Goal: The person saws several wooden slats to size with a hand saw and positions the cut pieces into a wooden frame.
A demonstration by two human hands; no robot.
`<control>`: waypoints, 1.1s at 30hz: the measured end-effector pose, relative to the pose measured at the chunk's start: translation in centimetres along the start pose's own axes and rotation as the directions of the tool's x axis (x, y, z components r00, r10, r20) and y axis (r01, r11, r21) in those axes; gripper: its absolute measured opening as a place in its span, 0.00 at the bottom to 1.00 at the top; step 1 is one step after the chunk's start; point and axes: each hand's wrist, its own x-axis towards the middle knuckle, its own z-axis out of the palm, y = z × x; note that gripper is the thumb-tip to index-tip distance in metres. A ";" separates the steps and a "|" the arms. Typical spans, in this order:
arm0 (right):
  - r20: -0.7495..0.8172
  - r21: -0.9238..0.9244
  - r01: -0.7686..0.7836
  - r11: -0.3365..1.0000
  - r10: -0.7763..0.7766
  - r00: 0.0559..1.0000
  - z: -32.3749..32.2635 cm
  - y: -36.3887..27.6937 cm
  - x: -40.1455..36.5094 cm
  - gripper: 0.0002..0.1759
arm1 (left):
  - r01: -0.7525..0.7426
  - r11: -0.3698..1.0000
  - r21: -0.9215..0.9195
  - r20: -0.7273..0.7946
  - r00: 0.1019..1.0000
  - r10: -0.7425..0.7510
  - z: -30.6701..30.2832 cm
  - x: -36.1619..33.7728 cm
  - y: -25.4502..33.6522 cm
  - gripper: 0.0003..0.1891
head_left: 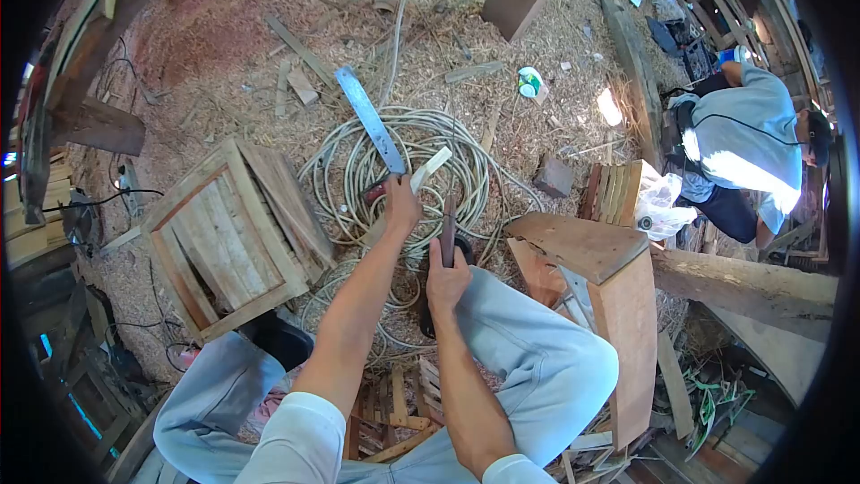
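My left hand (403, 206) is closed around the near end of a long, flat metal blade (369, 118) with dark lettering, which points away from me. A pale wooden strip (433, 168) passes slantwise by the same hand. Closed too, my right hand (448, 283) grips a slim dark tool (449, 231) with a narrow upright shaft; its lower end is hidden in the fist. Beneath both hands lies a coil of whitish cable (475, 166) on the shavings-covered ground.
A wooden panelled box (224, 246) stands at left. On the right are a wooden piece of furniture (618, 305), stacked wood blocks (614, 193), a plastic bag (661, 206) and a brick (553, 176). Another person (739, 139) bends down at far right. Wood scraps (302, 47) lie ahead.
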 end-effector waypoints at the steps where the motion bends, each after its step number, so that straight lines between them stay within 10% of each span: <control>1: 0.003 -0.005 -0.001 1.000 0.001 1.000 0.1 -0.1 0.1 0.21 | 0.005 1.000 -0.002 0.003 1.000 -0.005 0.3 0.1 -0.3 0.23; 7: 0.028 0.025 -0.121 0.992 0.120 0.992 0.5 0.5 0.6 0.21 | -0.170 0.929 0.329 0.103 0.984 0.144 0.7 0.2 -1.7 0.17; 15: -0.016 0.134 -0.154 0.979 0.157 0.987 -2.3 -3.5 0.7 0.22 | -0.111 0.983 -0.145 0.015 0.993 0.115 -8.6 -4.1 3.8 0.23; 17: -0.009 0.077 -0.095 0.993 0.095 0.995 -3.5 -4.5 0.5 0.21 | 0.158 0.758 -0.633 0.267 0.963 0.021 -13.6 -7.0 6.4 0.23; 20: 0.096 0.147 -0.109 0.983 0.095 0.991 -5.7 -6.9 -0.5 0.19 | 0.264 0.565 -0.782 0.330 0.944 0.015 -17.2 -11.1 7.3 0.20; 27: 0.404 0.318 -0.178 0.931 0.037 0.914 -9.6 -11.8 -5.5 0.19 | 0.246 0.575 -0.781 0.402 0.902 0.160 -25.7 -16.2 7.3 0.19; 33: 0.580 0.327 -0.081 0.941 -0.132 0.804 -9.8 -15.9 -6.1 0.15 | 0.244 0.480 -0.842 0.278 0.961 -0.002 -29.0 -18.7 5.2 0.15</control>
